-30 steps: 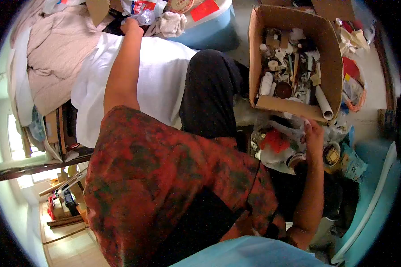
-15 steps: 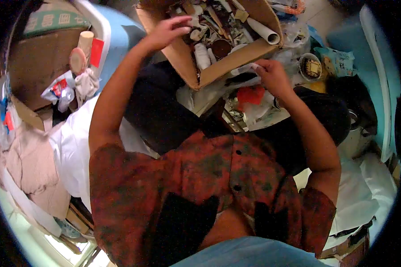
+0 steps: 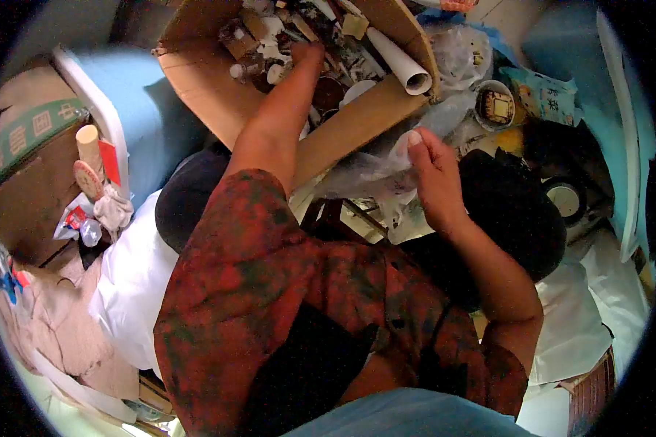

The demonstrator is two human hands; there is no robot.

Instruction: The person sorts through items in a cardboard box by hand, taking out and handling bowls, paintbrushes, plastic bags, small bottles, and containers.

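My left hand (image 3: 307,60) is down inside a cardboard box (image 3: 335,153) of mixed odds and ends. Its fingers are hidden among the contents, so their grip does not show. Near it lie a white roll (image 3: 401,64), a dark round jar (image 3: 329,93) and small paper scraps. My right hand (image 3: 437,175) is closed in a pinch, thumb up, on a clear plastic bag (image 3: 379,171) that hangs below the box's near edge.
Blue-and-white bins stand at left (image 3: 135,109) and right (image 3: 627,146). A cup with a patterned item (image 3: 497,106) and more plastic (image 3: 463,58) sit right of the box. White sacks (image 3: 127,284) and beige cloth (image 3: 73,313) lie left of my legs.
My left hand has gone from above the box's left side down into its contents. The box appears further left in view. My right hand has dropped lower, with the clear bag stretched beside it.
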